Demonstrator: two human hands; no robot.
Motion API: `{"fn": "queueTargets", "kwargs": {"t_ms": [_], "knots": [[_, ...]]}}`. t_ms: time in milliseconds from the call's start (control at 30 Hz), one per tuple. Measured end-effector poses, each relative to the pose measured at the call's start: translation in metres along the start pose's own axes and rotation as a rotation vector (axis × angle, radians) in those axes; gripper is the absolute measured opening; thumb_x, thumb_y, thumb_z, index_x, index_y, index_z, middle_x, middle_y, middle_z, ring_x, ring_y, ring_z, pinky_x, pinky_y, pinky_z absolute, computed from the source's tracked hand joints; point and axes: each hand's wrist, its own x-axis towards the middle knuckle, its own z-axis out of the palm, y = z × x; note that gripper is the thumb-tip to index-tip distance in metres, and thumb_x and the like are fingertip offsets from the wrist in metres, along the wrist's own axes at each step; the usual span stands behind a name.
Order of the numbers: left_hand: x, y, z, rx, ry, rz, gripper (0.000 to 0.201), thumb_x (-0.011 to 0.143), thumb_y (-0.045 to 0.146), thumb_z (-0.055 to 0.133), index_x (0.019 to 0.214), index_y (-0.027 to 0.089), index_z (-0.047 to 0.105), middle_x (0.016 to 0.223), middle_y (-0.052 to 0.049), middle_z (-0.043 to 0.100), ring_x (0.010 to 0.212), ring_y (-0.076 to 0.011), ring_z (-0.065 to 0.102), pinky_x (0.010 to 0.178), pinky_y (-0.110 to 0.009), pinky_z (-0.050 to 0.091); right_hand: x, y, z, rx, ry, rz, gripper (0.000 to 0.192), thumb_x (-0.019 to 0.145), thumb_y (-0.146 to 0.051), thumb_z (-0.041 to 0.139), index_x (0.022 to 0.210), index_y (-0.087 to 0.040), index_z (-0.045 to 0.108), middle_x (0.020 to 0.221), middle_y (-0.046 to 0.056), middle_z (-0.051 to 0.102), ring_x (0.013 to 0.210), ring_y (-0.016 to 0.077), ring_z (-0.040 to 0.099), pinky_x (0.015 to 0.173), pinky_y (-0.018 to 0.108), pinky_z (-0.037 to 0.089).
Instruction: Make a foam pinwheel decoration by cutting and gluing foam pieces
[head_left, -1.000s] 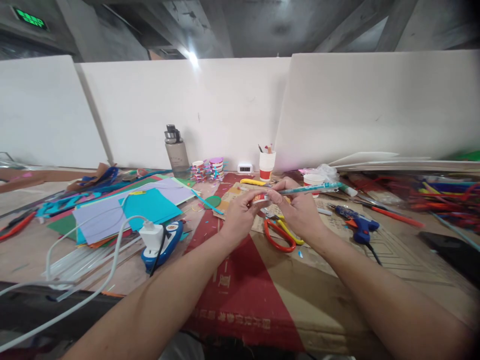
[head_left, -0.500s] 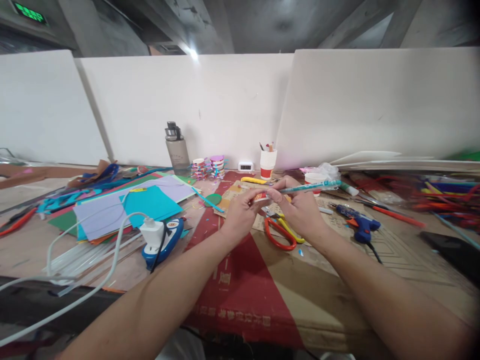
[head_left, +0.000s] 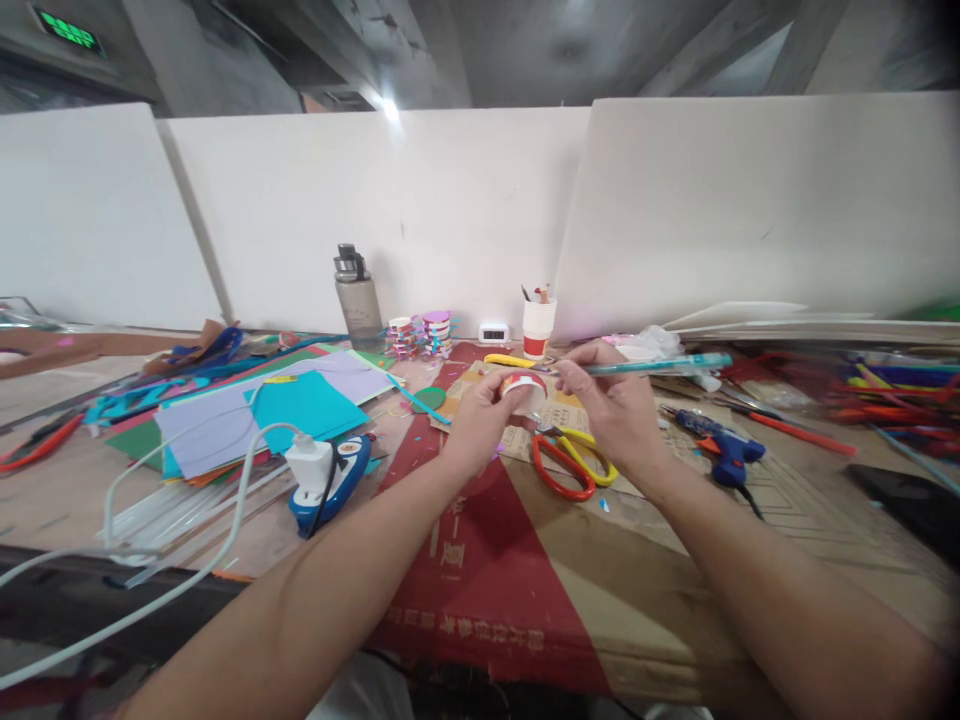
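Paper, card and plastic around the cup (head_left: 524, 392)

The cup looks like thin white paper with a red band, matt; just right of it the teal pen (head_left: 654, 366) is smooth, glossy plastic. Below the cup the scissors (head_left: 570, 462) have shiny red and yellow plastic handles. Under them lies rough brown cardboard (head_left: 675, 570), partly printed matt red. Left of the cup, the sheets (head_left: 255, 415) are flat matt paper, and the charger (head_left: 310, 468) is smooth white plastic. Behind the cup, the bottle (head_left: 358, 303) is smoky clear plastic, and the glue gun (head_left: 718, 447) to the right is blue plastic.
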Motion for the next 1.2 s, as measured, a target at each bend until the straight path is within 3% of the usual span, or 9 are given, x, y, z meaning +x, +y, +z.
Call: {"fn": "queueTargets", "kwargs": {"t_ms": [100, 200, 300, 400, 533, 667, 767, 1000, 1200], "knots": [[0.004, 0.000, -0.004, -0.179, 0.096, -0.077, 0.029, 0.072, 0.035, 0.079, 0.095, 0.019, 0.070, 0.093, -0.003, 0.069, 0.077, -0.0117, 0.061, 0.060, -0.018, 0.048, 0.002, 0.003, 0.003, 0.082, 0.077, 0.061, 0.022, 0.095, -0.044, 0.053, 0.091, -0.023, 0.059, 0.070, -0.002, 0.058, 0.069, 0.0155, 0.057, 0.071, 0.031, 0.048], [0.007, 0.003, -0.007, -0.301, 0.180, -0.126, 0.033, 0.070, 0.035, 0.082, 0.094, 0.020, 0.067, 0.091, -0.002, 0.069, 0.075, -0.0100, 0.061, 0.058, -0.017, 0.045, 0.001, 0.010, 0.008, 0.111, 0.048, 0.158, 0.026, 0.094, -0.048, 0.053, 0.095, -0.022, 0.061, 0.074, 0.000, 0.061, 0.071, 0.0161, 0.060, 0.071, 0.032, 0.051], [0.008, 0.004, -0.007, -0.388, 0.184, -0.150, 0.036, 0.069, 0.038, 0.084, 0.093, 0.020, 0.065, 0.090, -0.001, 0.068, 0.073, -0.0094, 0.061, 0.059, -0.018, 0.047, -0.002, 0.017, 0.015, 0.131, -0.053, 0.205, 0.030, 0.089, -0.049, 0.060, 0.102, -0.021, 0.063, 0.088, 0.002, 0.066, 0.077, 0.0168, 0.062, 0.072, 0.032, 0.052], [0.007, 0.004, -0.004, -0.453, 0.192, -0.165, 0.040, 0.065, 0.036, 0.088, 0.091, 0.019, 0.062, 0.088, 0.001, 0.068, 0.071, -0.0088, 0.061, 0.064, -0.021, 0.051, -0.007, 0.019, 0.022, 0.139, -0.150, 0.157, 0.038, 0.084, -0.047, 0.068, 0.112, -0.021, 0.061, 0.096, 0.004, 0.067, 0.082, 0.0179, 0.062, 0.074, 0.031, 0.051], [0.004, 0.005, 0.001, -0.496, 0.204, -0.187, 0.040, 0.065, 0.032, 0.088, 0.089, 0.020, 0.059, 0.090, 0.002, 0.068, 0.076, -0.0097, 0.062, 0.072, -0.025, 0.054, -0.010, 0.017, 0.023, 0.092, -0.112, 0.145, 0.039, 0.083, -0.043, 0.069, 0.112, -0.020, 0.059, 0.093, 0.004, 0.066, 0.079, 0.0181, 0.061, 0.073, 0.032, 0.050], [0.001, 0.006, 0.000, -0.405, 0.115, -0.241, 0.039, 0.067, 0.034, 0.086, 0.090, 0.020, 0.059, 0.093, 0.001, 0.067, 0.079, -0.0108, 0.062, 0.074, -0.027, 0.054, -0.007, 0.012, 0.019, 0.100, -0.004, 0.141, 0.035, 0.083, -0.038, 0.067, 0.112, -0.020, 0.058, 0.089, 0.002, 0.063, 0.076, 0.0167, 0.060, 0.071, 0.031, 0.050], [0.002, 0.005, -0.002, -0.243, 0.060, -0.194, 0.040, 0.064, 0.032, 0.086, 0.091, 0.019, 0.058, 0.087, 0.001, 0.065, 0.074, -0.0101, 0.059, 0.067, -0.024, 0.050, -0.003, 0.010, 0.016, 0.096, 0.032, 0.134, 0.032, 0.080, -0.032, 0.066, 0.110, -0.021, 0.058, 0.085, 0.001, 0.063, 0.073, 0.0156, 0.059, 0.068, 0.029, 0.049], [0.008, 0.011, -0.008, 0.167, -0.135, 0.041, 0.029, 0.066, 0.021, 0.079, 0.090, 0.017, 0.062, 0.086, 0.000, 0.068, 0.078, -0.0118, 0.061, 0.074, -0.024, 0.048, -0.003, 0.010, 0.015, -0.131, -0.053, -0.002, 0.037, 0.074, -0.018, 0.063, 0.110, -0.021, 0.061, 0.082, 0.000, 0.065, 0.069, 0.0147, 0.058, 0.069, 0.029, 0.048], [0.008, 0.009, -0.015, 0.195, -0.149, -0.002, 0.032, 0.064, 0.032, 0.085, 0.080, 0.016, 0.064, 0.081, -0.001, 0.067, 0.076, -0.0132, 0.063, 0.074, -0.026, 0.048, -0.001, 0.019, 0.012, -0.162, -0.136, -0.019, 0.035, 0.073, -0.016, 0.060, 0.107, -0.020, 0.064, 0.082, 0.001, 0.065, 0.068, 0.0143, 0.059, 0.070, 0.029, 0.048]]}}
